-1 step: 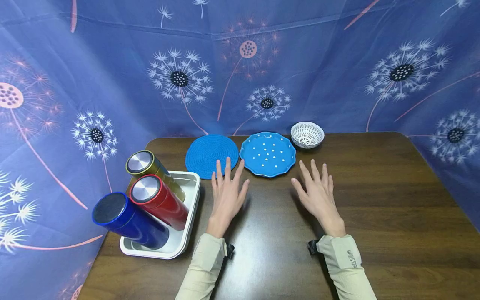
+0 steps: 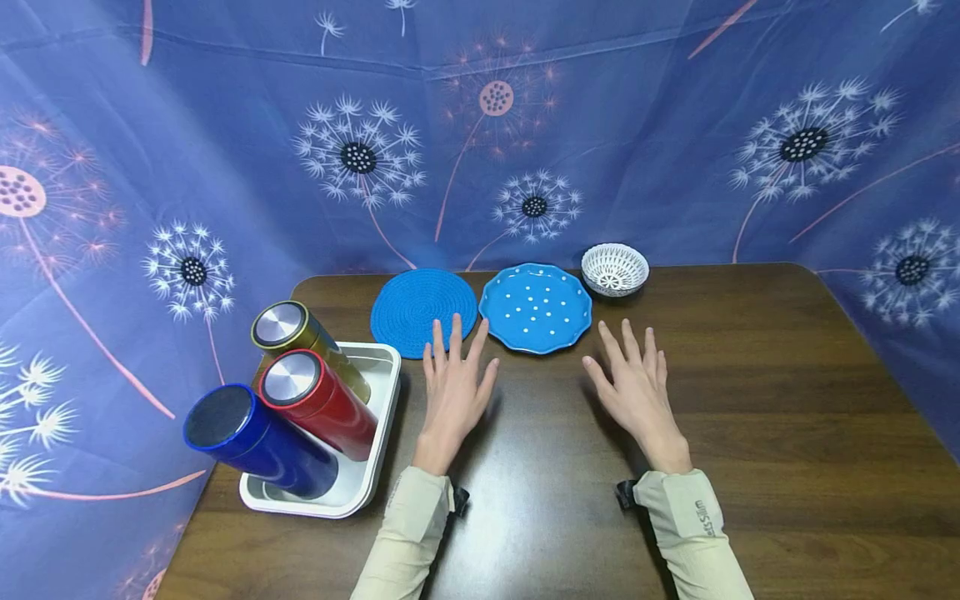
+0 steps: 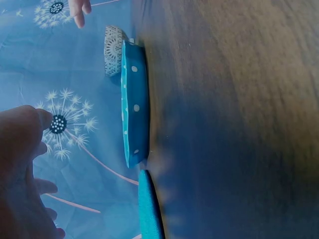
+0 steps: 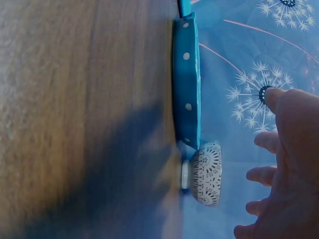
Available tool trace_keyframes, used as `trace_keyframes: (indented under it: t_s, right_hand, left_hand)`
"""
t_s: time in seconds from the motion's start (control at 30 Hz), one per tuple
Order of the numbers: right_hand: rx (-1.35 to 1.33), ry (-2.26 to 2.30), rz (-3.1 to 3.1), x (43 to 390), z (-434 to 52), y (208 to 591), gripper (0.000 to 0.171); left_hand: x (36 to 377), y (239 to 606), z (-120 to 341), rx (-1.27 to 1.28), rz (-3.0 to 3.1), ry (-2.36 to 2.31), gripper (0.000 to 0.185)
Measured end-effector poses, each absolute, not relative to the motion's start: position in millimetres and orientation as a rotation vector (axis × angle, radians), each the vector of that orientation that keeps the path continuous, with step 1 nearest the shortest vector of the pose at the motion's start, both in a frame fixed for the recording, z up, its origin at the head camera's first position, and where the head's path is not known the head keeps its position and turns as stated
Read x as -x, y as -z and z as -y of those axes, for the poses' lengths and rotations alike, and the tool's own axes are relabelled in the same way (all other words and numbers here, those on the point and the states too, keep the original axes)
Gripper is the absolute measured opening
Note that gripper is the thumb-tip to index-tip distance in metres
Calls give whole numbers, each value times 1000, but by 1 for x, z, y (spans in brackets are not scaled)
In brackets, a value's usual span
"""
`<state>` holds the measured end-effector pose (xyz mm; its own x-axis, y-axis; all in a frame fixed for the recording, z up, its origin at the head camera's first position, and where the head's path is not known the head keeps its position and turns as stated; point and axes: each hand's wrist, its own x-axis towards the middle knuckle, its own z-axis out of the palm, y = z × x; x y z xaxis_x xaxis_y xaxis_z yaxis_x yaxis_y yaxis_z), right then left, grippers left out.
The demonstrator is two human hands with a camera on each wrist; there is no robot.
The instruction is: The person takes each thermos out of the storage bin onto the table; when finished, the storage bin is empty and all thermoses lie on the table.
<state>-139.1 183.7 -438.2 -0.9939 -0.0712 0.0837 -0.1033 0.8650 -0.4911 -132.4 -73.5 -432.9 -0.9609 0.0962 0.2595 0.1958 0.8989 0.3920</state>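
Observation:
My left hand [image 2: 454, 393] hovers over the table with spread fingers, holding nothing. In the head view its fingertips overlap the near edge of a round blue woven placemat [image 2: 416, 308]. My right hand [image 2: 639, 396], also spread and holding nothing, is in front of a blue scalloped plate with white dots [image 2: 536, 312] and a small white patterned bowl [image 2: 615, 271]. Both wrist views show the hands raised above the tabletop. The plate [image 3: 135, 107] and bowl [image 3: 113, 52] appear side-on in the left wrist view, apart from the hand.
At the left, a white tray [image 2: 386, 383] holds a gold thermos [image 2: 322, 342], a red thermos [image 2: 330, 404] and a blue thermos [image 2: 270, 450], all upright. A blue dandelion-print cloth [image 2: 645, 125] hangs behind the brown wooden table [image 2: 810, 433].

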Motion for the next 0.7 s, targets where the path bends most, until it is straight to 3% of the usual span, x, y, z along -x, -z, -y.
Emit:
trace_keyframes:
  t_s: [0.7]
  right_hand:
    - [-140, -908, 2966, 137, -175, 438, 70]
  left_hand:
    - [95, 442, 89, 313, 2761, 709, 54]
